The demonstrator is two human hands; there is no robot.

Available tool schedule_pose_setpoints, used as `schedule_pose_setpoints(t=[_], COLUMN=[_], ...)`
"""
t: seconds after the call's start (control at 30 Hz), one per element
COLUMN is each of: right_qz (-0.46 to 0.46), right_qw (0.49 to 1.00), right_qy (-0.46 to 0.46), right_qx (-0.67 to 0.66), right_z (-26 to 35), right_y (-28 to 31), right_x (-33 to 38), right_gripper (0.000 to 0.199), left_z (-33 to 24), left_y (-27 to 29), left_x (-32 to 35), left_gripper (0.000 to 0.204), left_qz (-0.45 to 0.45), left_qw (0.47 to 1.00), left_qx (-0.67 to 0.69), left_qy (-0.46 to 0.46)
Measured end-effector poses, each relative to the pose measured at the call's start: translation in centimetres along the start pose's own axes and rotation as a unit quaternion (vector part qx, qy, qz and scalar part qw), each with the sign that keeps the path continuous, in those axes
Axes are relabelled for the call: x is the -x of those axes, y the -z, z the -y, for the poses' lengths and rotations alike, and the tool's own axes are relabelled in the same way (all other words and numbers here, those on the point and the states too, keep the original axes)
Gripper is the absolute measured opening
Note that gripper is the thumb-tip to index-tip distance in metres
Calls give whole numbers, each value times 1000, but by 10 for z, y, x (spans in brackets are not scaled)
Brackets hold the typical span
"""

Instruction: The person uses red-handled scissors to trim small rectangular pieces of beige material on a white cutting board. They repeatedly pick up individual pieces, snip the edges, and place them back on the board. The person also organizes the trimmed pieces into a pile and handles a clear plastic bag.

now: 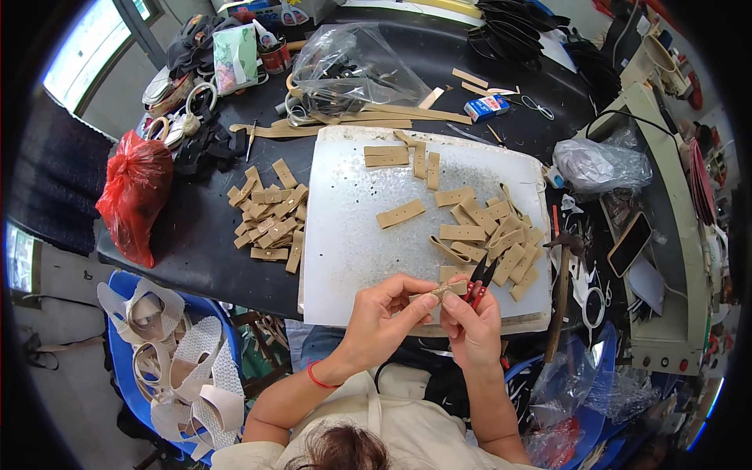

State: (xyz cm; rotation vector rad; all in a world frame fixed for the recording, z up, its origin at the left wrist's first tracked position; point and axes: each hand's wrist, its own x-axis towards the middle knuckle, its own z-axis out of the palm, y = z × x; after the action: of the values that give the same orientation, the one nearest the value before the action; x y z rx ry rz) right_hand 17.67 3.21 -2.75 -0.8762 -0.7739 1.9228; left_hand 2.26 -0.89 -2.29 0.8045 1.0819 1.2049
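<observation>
Near the front edge of the white board (352, 243), my left hand (374, 317) pinches one end of a short tan strap (458, 288). My right hand (476, 330) grips its other end between thumb and fingers. A small shiny fitting seems to sit on the strap, too small to make out. Tucked in the right hand too is a black-jawed tool with red handles (485, 271), like small pliers or snips, its tips pointing away from me. Just beyond my hands lies a loose heap of punched tan straps (511, 243), some folded into loops. A few single straps (400, 213) lie farther left on the board.
Left of the board is another pile of tan straps (270, 219). A hammer (559, 290) lies along the right edge, near a phone (629, 244). A red plastic bag (137, 196) stands at the table's left end, above a blue bin (125, 345) of pale woven pieces.
</observation>
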Motion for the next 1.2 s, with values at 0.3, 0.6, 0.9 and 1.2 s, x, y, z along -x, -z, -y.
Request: schedule_pose_setpoints(t=[0.3, 0.6, 0.9, 1.2], right_qz=[77, 43, -1, -8], right_qw=[961, 992, 985, 858], right_qy=[129, 8, 78, 293], right_qx=[233, 122, 151, 422], right_z=[15, -1, -5, -13], right_y=[4, 4, -14, -29], right_x=[1, 3, 6, 11], right_gripper=[20, 21, 16, 10], left_z=[-10, -2, -8, -17], left_y=[3, -7, -6, 16], left_x=[13, 17, 12, 5], left_gripper=[26, 23, 20, 15], left_qz=[-11, -73, -93, -21], left_qw=[999, 976, 969, 993], left_qx=[23, -159, -171, -92], left_qy=[-25, -130, -151, -74])
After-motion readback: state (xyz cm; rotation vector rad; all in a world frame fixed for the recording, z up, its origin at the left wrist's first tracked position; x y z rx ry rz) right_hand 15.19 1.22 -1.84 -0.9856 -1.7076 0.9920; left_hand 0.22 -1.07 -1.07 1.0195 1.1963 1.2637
